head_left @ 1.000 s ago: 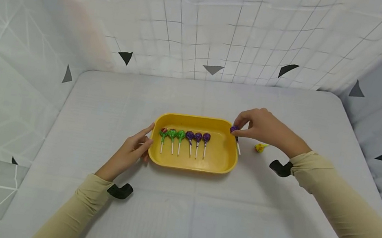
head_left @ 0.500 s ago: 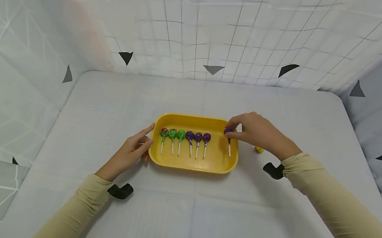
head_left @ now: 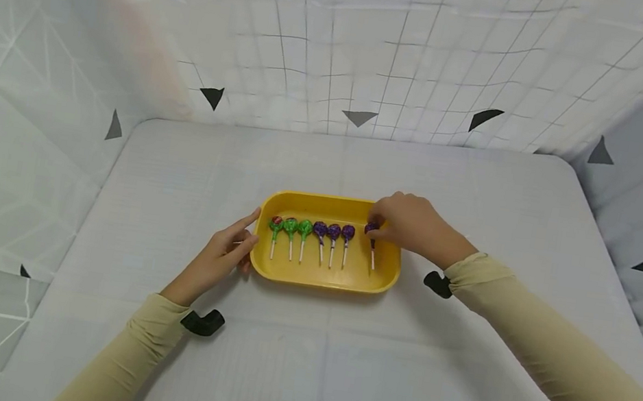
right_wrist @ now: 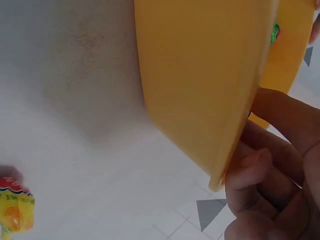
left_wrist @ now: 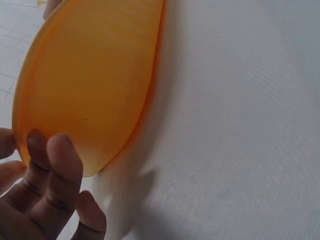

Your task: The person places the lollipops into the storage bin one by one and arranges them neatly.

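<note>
A yellow tray [head_left: 356, 278] sits on the table. Inside it, a row of wrapped lollipops has three with green wrappers [head_left: 290, 225] on the left and three purple ones [head_left: 333, 231] beside them, sticks toward me. My right hand [head_left: 411, 224] reaches over the tray's right end and pinches another purple lollipop [head_left: 372, 255] by its head, its stick pointing toward me, right of the row. The fingers hide part of that head. My left hand [head_left: 220, 251] rests against the tray's left end, fingertips [left_wrist: 62, 150] on the outer wall.
A yellow-wrapped lollipop [right_wrist: 17, 210] with some red lies on the table outside the tray, in the right wrist view; the right arm hides it in the head view. A white table cover [head_left: 284, 368] spreads around, with patterned sheets [head_left: 442, 59] behind.
My right hand has carried the purple lollipop leftward, from over the tray's right rim to inside it, nearer the row. The left hand and the tray stay where they were.
</note>
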`<action>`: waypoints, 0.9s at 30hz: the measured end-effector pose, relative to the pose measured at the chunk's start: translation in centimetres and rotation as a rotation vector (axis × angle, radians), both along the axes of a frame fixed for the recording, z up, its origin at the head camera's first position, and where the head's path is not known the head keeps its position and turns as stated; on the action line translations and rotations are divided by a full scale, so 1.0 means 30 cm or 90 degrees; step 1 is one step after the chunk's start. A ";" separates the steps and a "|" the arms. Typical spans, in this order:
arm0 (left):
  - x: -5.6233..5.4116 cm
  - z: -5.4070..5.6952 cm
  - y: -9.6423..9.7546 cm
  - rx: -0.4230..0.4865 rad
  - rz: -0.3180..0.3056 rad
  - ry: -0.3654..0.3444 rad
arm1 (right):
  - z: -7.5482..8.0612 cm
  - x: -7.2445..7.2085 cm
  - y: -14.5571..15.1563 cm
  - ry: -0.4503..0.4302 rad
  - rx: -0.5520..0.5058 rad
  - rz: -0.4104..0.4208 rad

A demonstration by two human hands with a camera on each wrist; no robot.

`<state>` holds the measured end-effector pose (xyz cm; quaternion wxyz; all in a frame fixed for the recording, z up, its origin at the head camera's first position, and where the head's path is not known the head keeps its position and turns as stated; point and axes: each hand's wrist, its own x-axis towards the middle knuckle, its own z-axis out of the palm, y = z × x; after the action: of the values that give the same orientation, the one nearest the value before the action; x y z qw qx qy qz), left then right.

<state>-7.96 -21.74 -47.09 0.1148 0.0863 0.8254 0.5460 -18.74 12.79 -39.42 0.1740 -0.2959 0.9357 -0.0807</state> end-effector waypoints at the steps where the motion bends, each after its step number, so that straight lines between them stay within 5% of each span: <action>1: 0.000 0.000 0.000 0.001 -0.002 0.000 | -0.005 -0.001 -0.007 0.006 0.010 0.004; 27: -0.002 -0.001 -0.001 0.003 0.000 0.007 | -0.062 -0.001 -0.080 0.044 0.050 0.018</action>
<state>-8.01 -21.78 -47.11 0.1101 0.0898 0.8247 0.5474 -18.77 10.38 -41.27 0.1542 -0.3049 0.9393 -0.0312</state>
